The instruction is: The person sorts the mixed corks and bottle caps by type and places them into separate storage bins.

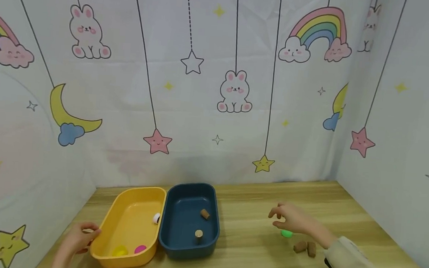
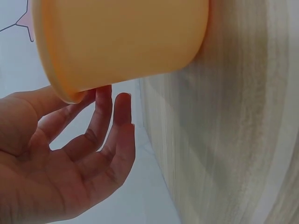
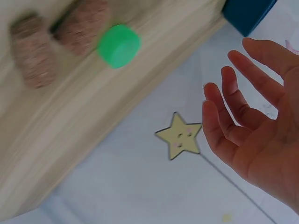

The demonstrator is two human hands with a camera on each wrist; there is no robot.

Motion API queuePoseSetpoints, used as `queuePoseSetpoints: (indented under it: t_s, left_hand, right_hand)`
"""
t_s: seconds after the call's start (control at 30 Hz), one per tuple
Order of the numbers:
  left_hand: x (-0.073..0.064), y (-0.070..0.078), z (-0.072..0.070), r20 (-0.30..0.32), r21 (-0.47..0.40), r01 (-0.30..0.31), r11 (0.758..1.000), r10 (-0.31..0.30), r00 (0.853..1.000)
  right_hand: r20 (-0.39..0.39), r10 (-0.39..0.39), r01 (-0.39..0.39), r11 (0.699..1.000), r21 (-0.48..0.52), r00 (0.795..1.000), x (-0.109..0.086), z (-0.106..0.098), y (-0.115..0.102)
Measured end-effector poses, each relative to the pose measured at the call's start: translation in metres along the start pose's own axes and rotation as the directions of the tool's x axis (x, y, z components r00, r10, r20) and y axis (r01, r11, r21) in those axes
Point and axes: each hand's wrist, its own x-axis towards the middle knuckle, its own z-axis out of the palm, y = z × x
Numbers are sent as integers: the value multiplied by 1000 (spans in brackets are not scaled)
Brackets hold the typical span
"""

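Seemingly partway, with brown cork cylinders [image 1: 205, 214] in the blue plastic bin [image 1: 190, 254], two corks [image 1: 311, 249] plus round green cap [image 1: 287, 234] remaining rightward, left hand [image 1: 79, 237] gripping yellow plastic bin [image 1: 125, 263], right hand [image 1: 294, 218] unclasped.

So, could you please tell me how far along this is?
Already in place: two corks in the blue tray; yellow, pink and white pieces in the yellow tray. In hand: nothing; the right hand hovers near the green piece, the left hand touches the yellow tray. Apparently left: that green piece and two loose corks on the table.
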Motion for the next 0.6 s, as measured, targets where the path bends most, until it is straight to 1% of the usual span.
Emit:
queuePoseSetpoints:
  t_s: [0.23,0.33,0.47,0.57,0.6]
  left_hand:
    - [2,-1,0,-15,9,10,1000,-9,1000]
    - [2,-1,0,-20,13,-4,1000,4,1000]
    - [1,-2,1,-30,24,-4,1000,4,1000]
    - [1,-2,2,-33,27,-3,1000,4,999]
    - [1,-2,2,-33,27,-2,1000,3,999]
  right_hand:
    - [23,49,-49,999,-7,999,-18,-1,23]
    - [47,78,-77,997,-19,996,-27,-1,31]
    - [86,153,-152,988,-17,984,-40,0,38]
    - [88,184,-182,983,-26,979,-47,2,40]
    - [87,183,-181,983,-29,979,-48,2,40]
